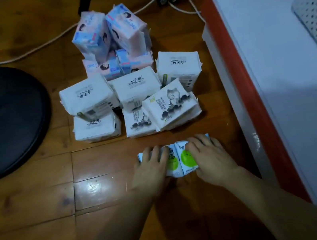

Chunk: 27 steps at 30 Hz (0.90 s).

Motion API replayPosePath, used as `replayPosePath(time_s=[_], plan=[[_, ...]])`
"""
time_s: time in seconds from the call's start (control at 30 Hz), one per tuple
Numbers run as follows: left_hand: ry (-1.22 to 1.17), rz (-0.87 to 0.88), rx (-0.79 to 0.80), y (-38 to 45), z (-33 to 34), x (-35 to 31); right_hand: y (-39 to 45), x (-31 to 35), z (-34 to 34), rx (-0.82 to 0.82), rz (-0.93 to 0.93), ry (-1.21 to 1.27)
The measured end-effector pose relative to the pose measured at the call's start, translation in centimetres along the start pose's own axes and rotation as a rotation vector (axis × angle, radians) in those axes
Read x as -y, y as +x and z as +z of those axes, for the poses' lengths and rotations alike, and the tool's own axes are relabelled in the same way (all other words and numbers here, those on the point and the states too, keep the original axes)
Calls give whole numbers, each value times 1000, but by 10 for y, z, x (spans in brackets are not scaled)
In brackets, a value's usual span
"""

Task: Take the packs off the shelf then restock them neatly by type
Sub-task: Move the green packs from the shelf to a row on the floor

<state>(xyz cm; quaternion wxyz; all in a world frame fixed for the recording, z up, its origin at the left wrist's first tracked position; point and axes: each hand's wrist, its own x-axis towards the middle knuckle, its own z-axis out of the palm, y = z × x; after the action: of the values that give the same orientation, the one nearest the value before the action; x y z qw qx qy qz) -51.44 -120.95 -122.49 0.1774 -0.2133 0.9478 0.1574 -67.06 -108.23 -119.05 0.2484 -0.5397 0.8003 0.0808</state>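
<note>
**Green-spot packs squared up on the floor**

Wooden floor (41, 202) carries every pack. Two green packs (178, 159) lie side by side nearest, pressed under the left hand (151, 167) and right hand (208, 157), fingers spread flat, not clenched. Beyond, about four pink packs (109, 33) are stacked far, four plain white packs (137, 85) in the middle, two dog packs (171, 103) nearer. The pink stack leans; a knock could topple it and mix the types. The shelf (269, 59) stands right.
</note>
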Motion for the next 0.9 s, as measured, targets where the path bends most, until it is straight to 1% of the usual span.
replayPosePath(time_s=[0.1, 0.2, 0.27, 0.37, 0.5, 0.77, 0.9], plan=[[23, -25, 14, 0, 4, -3, -1, -3, 2, 23, 2, 10], [57, -48, 30, -12, -14, -9, -16, -1, -14, 48, -2, -38], [72, -45, 25, -28, -39, -15, -35, 5, -35, 32, 8, -39], [51, -51, -17, -65, -97, -27, -71, 19, -89, -18, 18, -18], [15, -58, -101, -127, -210, -54, -134, 46, -196, -130, 7, -13], [4, -104, -351, -237, -487, -115, -263, 105, -465, -398, 20, 0], [0, -117, -479, -282, -614, -140, -318, 126, -582, -538, 13, 12]])
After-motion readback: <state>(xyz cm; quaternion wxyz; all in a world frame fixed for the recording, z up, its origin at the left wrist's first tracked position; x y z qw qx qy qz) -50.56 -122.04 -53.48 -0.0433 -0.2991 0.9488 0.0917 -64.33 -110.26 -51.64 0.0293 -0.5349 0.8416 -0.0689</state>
